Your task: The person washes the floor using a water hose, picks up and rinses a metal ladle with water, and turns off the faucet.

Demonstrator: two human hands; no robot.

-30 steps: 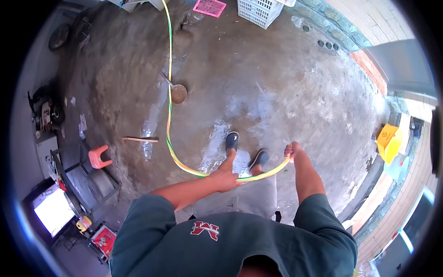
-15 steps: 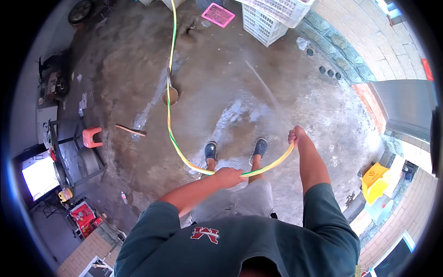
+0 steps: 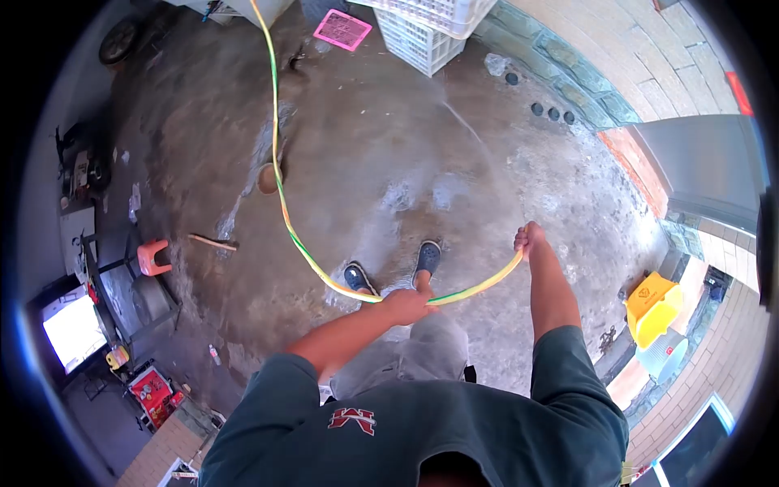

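Note:
A yellow-green hose [image 3: 297,242] runs from the top of the view down to my waist and curves up to the right. My left hand [image 3: 408,307] is wrapped around it in front of my legs. At its end, my right hand [image 3: 531,239] grips the hose with closed fingers, arm stretched forward. A thin water jet [image 3: 464,124] shows over the wet concrete floor [image 3: 357,154] ahead. The hose tip is hidden in my right fist.
White plastic crates [image 3: 418,40] and a pink basket [image 3: 342,30] stand at the top. A round pan-like thing [image 3: 267,178] and a stick [image 3: 213,242] lie left, near an orange stool [image 3: 152,257]. A yellow bucket [image 3: 652,310] sits at right.
The view has shifted, so the crates, pink basket and hose appear farther left. My feet have stepped and turned. Both hands keep their grip on the hose.

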